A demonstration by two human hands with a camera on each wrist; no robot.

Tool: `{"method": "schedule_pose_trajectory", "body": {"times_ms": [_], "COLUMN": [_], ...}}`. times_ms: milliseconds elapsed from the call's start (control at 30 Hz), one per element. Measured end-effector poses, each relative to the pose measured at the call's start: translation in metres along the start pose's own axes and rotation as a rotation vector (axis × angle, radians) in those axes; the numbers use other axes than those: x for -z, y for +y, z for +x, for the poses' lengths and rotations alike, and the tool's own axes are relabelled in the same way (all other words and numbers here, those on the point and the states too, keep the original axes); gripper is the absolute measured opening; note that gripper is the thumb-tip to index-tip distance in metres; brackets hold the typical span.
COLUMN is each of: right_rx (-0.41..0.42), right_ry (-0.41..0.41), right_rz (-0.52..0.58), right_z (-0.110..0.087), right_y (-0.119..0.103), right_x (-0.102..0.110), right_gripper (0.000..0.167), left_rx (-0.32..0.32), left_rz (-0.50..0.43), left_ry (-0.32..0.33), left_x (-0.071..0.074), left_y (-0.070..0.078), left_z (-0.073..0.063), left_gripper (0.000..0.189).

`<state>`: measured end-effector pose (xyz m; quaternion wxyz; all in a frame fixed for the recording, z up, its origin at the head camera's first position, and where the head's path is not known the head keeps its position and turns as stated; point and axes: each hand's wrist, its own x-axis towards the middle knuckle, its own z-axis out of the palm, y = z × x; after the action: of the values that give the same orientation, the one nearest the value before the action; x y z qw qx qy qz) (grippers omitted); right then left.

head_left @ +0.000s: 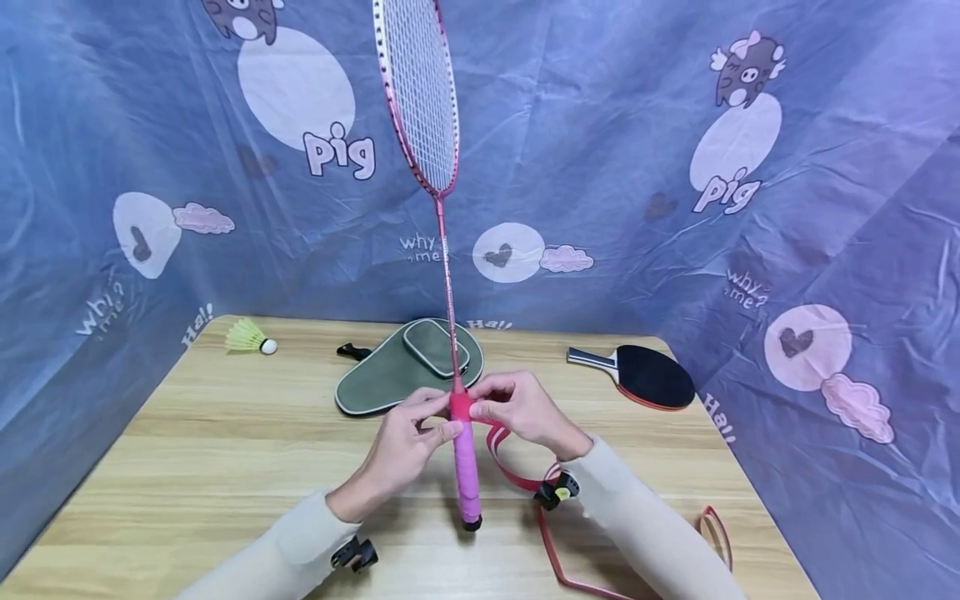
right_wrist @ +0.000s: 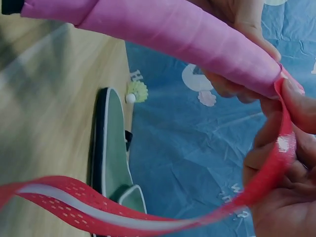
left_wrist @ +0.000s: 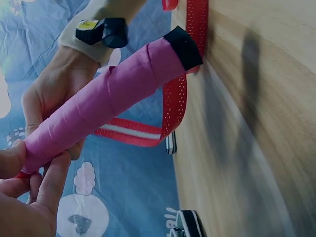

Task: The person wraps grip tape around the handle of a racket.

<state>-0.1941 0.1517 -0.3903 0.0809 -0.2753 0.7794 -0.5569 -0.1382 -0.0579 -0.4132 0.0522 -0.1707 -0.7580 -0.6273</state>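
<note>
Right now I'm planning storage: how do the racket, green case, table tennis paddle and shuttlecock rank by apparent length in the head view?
1. Racket, though its top leaves the frame
2. Green case, partly hidden
3. Table tennis paddle
4. Shuttlecock, clearly smallest

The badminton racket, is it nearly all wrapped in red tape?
Not yet; it looks just begun. Done: a little red tape sits at the top of the handle. In hand: the left hand holds the handle there while the right hand pinches the tape. Left: probably most winding, since the handle below shows purple and loose tape trails over the table.
</note>
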Motion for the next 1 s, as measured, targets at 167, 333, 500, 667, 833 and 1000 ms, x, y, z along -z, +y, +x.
{"method": "schedule_pose_trajectory", "body": {"times_ms": [167,333,500,667,833,1000], "right_rx": [0.047,0.078,0.097,0.140,0.145,0.136], "right_ry": [0.041,0.092,0.156,0.198,0.190,0.120], "right_rz": [0.044,0.050,0.029,-0.012,-0.081,-0.152], "right_z": [-0.003,-0.006,-0.010,-0.011,-0.010,-0.009], "right_y": [-0.001,-0.001,-0.003,-0.003,-0.006,-0.008], "right_x": [-0.003,-0.007,-0.011,-0.014,-0.014,-0.009], "right_gripper": [0.013,0.013,0.012,0.010,0.012,0.016], "left_rx": [0.037,0.025,-0.083,-0.122,-0.082,-0.038], "left_rz": [-0.067,-0.126,-0.101,-0.039,-0.039,-0.043], "left_ry": [0.063,0.118,0.093,0.103,0.118,0.098], "left_x": [-0.002,-0.006,-0.011,-0.014,-0.014,-0.009], "left_y": [0.002,0.001,0.000,0.000,-0.001,0.000], "left_z": [0.001,-0.003,-0.008,-0.009,-0.009,-0.009], "left_gripper": [0.040,0.033,0.049,0.063,0.060,0.058]}}
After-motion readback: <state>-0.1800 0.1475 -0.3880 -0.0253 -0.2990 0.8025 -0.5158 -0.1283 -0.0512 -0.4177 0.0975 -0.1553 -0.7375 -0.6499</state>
